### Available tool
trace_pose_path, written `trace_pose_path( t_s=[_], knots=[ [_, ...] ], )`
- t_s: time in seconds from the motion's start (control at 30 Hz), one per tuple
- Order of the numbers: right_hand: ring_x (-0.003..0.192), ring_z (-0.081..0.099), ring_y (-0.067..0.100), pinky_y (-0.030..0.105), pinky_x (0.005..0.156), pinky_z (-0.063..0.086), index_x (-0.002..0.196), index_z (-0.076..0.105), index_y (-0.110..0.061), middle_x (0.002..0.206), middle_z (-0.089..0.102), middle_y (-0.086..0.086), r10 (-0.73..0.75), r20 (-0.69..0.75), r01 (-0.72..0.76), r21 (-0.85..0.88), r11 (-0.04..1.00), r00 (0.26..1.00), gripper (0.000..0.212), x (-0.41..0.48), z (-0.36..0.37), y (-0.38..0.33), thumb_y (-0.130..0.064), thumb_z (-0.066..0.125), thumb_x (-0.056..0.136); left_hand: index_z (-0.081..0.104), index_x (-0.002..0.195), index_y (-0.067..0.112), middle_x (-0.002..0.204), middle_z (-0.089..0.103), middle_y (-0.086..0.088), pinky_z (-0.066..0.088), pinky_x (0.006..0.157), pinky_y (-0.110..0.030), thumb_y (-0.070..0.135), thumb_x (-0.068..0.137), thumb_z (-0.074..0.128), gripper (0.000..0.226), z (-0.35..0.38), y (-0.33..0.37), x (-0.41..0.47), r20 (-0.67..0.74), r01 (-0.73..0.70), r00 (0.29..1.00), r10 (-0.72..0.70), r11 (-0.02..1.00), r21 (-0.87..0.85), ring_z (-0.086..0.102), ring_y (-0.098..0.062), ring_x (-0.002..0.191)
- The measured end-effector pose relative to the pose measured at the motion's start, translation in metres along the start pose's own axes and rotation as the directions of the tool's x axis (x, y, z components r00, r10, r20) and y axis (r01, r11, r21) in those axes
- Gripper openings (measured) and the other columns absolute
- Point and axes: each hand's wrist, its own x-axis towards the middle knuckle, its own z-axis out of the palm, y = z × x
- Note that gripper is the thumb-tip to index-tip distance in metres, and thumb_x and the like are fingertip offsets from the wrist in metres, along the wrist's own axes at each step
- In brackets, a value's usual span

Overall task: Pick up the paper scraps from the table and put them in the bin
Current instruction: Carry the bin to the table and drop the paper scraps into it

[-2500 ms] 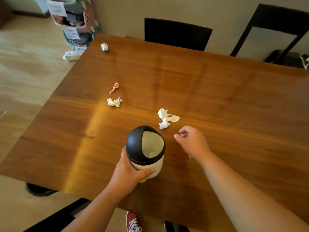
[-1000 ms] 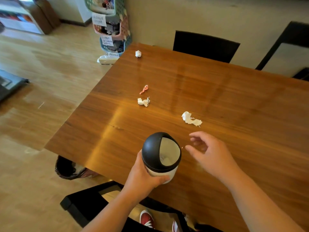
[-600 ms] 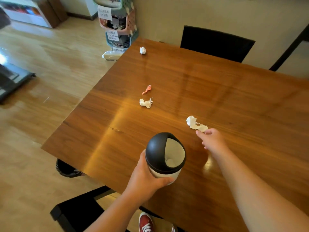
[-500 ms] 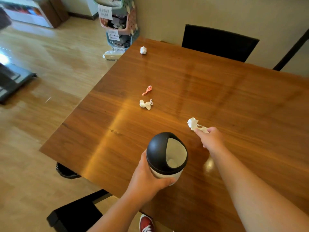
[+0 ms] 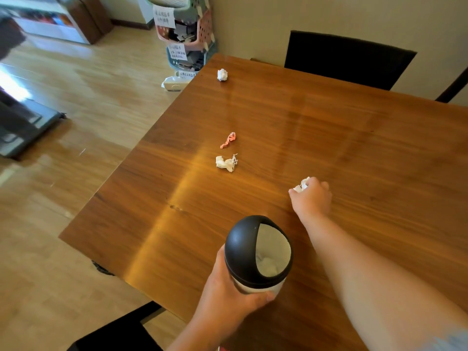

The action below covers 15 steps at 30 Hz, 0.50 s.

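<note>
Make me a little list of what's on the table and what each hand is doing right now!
left hand: gripping the small bin, black lid, opening facing up
right hand: closed on a white paper scrap
loose scraps on table: three
nearest loose: white crumpled scrap
beyond it: orange twisted scrap
far corner: white paper ball
inside bin: white paper visible

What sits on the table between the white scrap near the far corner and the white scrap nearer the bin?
In the head view, only the small orange scrap lies between the far white scrap and the nearer white scrap; the rest is bare wooden table.
</note>
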Motion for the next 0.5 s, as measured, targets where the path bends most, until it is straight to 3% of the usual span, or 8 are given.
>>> trace_pose_path(
  t_s=[0.13, 0.27, 0.33, 0.4, 0.5],
  knots=[
    [0.100, 0.061, 0.032, 0.038, 0.076, 0.054, 0.114, 0.069, -0.011, 0.115, 0.060, 0.012, -0.150, 0.027, 0.152, -0.105, 0.983, 0.988, 0.023, -0.005, 0.000, 0.005, -0.019, 0.062, 0.093, 0.039, 0.125, 0.072, 0.127, 0.063, 0.030, 0.049, 0.086, -0.005, 0.055, 0.043, 0.100, 0.104, -0.010, -0.005, -0.007, -0.020, 0.012, 1.000, -0.013, 0.999, -0.039, 0.059, 0.011, 0.116],
    [0.097, 0.062, 0.028, 0.038, 0.076, 0.055, 0.105, 0.071, -0.013, 0.111, 0.065, 0.009, -0.270, 0.116, 0.286, -0.160, 0.945, 0.956, 0.018, -0.028, -0.007, 0.020, -0.014, 0.056, 0.095, 0.041, 0.125, 0.069, 0.128, 0.064, 0.026, 0.056, 0.086, -0.021, 0.049, 0.043, 0.104, 0.105, -0.021, -0.013, -0.015, -0.021, 0.062, 0.998, -0.064, 0.993, -0.103, 0.061, 0.005, 0.117],
    [0.092, 0.062, 0.022, 0.033, 0.069, 0.053, 0.108, 0.071, -0.018, 0.109, 0.066, 0.004, -0.284, 0.177, 0.306, -0.113, 0.945, 0.942, 0.020, -0.049, -0.012, 0.035, -0.012, 0.057, 0.095, 0.041, 0.123, 0.072, 0.126, 0.064, 0.027, 0.057, 0.087, -0.025, 0.049, 0.040, 0.104, 0.106, -0.027, -0.019, -0.021, -0.024, 0.087, 0.996, -0.091, 0.990, -0.111, 0.062, 0.004, 0.116],
    [0.079, 0.062, 0.014, 0.022, 0.057, 0.044, 0.110, 0.074, -0.022, 0.104, 0.064, 0.000, -0.265, 0.251, 0.282, -0.034, 0.959, 0.931, 0.025, -0.075, -0.016, 0.055, -0.011, 0.056, 0.097, 0.040, 0.122, 0.073, 0.124, 0.065, 0.027, 0.056, 0.094, -0.033, 0.047, 0.038, 0.104, 0.109, -0.032, -0.024, -0.028, -0.029, 0.109, 0.993, -0.113, 0.988, -0.110, 0.063, 0.003, 0.115],
    [0.068, 0.060, 0.011, 0.018, 0.052, 0.035, 0.092, 0.077, -0.027, 0.092, 0.064, -0.004, -0.205, 0.339, 0.204, 0.039, 0.978, 0.918, 0.026, -0.124, -0.028, 0.087, -0.008, 0.059, 0.094, 0.042, 0.122, 0.072, 0.124, 0.065, 0.026, 0.054, 0.101, -0.044, 0.047, 0.037, 0.104, 0.108, -0.039, -0.029, -0.042, -0.018, 0.127, 0.991, -0.130, 0.985, -0.114, 0.063, 0.002, 0.115]
  ],
)
